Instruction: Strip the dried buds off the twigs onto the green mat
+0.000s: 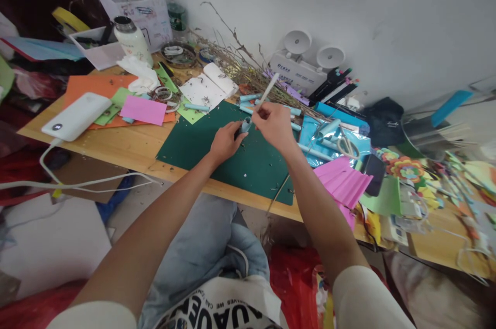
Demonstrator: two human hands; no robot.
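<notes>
Pinched between the closed fingers of the left hand (225,142), a small pale-blue paper roll (245,124) sits just above the green cutting mat (201,148). The right hand (275,125) closes thumb and fingers on a thin white stick (268,90), whose lower end meets the roll. Holding the roll steady and the stick in line with it seems wise.

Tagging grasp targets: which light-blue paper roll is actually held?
The short roll in the left hand, above the green mat; other rolls lie loose. Right hand holds a white stick.
</notes>
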